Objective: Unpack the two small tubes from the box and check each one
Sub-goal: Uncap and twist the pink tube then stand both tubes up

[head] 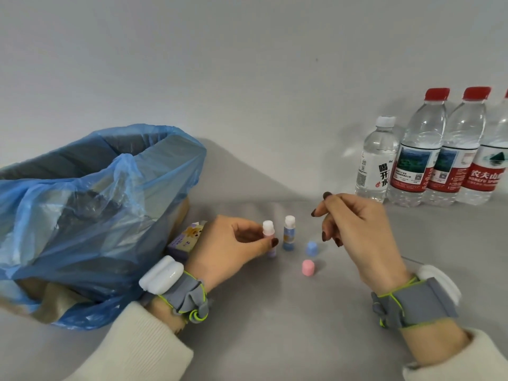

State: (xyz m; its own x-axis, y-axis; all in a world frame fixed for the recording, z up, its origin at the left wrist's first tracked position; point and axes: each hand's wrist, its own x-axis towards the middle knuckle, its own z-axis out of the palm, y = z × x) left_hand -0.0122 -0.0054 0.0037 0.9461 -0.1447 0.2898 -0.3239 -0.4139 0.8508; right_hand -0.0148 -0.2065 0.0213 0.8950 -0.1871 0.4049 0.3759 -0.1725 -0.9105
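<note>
Two small uncapped tubes stand upright on the grey table. My left hand (228,247) pinches the pink tube (268,235) between thumb and fingers, its base on the table. The blue tube (289,235) stands free just right of it. A blue cap (312,248) and a pink cap (308,268) sit on the table in front of the tubes. My right hand (357,229) hovers above and right of the caps, fingers loosely curled and apart, holding nothing. The small purple box (185,242) lies behind my left hand, partly hidden.
A bin lined with a blue plastic bag (90,215) fills the left side, touching the box. Several water bottles (428,152) stand at the back right against the wall. Both wrists wear grey straps with white devices.
</note>
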